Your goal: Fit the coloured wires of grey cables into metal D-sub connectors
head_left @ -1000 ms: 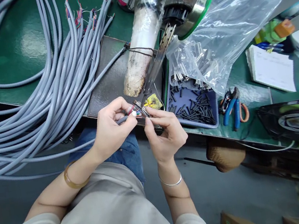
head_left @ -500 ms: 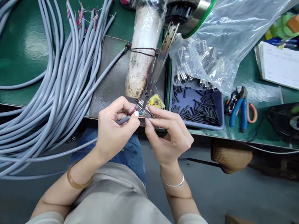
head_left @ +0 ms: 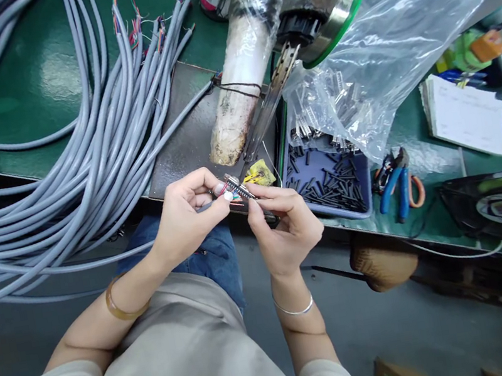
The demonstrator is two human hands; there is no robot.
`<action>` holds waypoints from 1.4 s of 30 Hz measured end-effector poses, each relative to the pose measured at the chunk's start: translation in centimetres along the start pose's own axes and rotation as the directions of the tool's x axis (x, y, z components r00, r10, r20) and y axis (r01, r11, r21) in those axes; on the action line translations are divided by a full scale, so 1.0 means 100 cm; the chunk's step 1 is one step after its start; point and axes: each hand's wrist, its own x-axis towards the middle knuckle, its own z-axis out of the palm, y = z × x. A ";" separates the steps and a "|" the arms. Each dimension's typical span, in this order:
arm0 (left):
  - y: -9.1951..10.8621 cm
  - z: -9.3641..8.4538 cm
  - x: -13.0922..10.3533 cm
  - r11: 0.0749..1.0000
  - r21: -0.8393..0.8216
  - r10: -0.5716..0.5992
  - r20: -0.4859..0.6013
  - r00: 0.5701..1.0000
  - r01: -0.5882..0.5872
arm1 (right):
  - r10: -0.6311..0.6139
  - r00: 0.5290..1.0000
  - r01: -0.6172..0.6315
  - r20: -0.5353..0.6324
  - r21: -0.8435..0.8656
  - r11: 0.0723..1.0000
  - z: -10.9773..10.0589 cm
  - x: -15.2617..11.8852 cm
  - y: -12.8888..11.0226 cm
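Observation:
Between my two hands, at the bench edge, is a small multi-pin connector (head_left: 238, 188) with a row of metal contacts. My left hand (head_left: 191, 213) pinches the grey cable's stripped end, and its thin coloured wires (head_left: 236, 199) fan out against the connector. The thumb and fingers of my right hand (head_left: 288, 223) are closed on the connector's right end. Just above it, the tip of a soldering iron (head_left: 264, 125) points down from its mount. A yellow sponge-like piece (head_left: 259, 174) lies right behind the connector.
Grey cables (head_left: 100, 167) pile up on the left. At the right, a blue tray (head_left: 334, 184) holds black tubes, with a plastic bag (head_left: 400, 43) of metal connectors over it. Beyond are pliers (head_left: 396, 184), a notepad (head_left: 466, 116) and a green-rimmed solder spool (head_left: 342, 24). A wrapped tube (head_left: 239, 82) hangs overhead.
The connector has come slightly down and away from the iron tip and turned, so its contact row shows more. My left hand has shifted a little left. The view has moved slightly.

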 end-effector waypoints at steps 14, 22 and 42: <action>-0.001 0.001 0.002 0.999 -0.029 0.045 0.027 0.999 -0.044 | -0.099 0.995 0.098 -0.017 -0.051 0.994 0.003 0.000 0.003; -0.002 0.003 0.000 0.996 0.040 0.087 -0.025 0.996 -0.086 | -0.112 0.994 0.113 0.015 -0.093 0.989 0.001 0.002 0.004; 0.001 0.005 0.000 0.986 0.132 0.102 -0.031 0.994 -0.097 | -0.239 0.970 0.245 0.053 -0.205 0.948 -0.002 0.010 0.001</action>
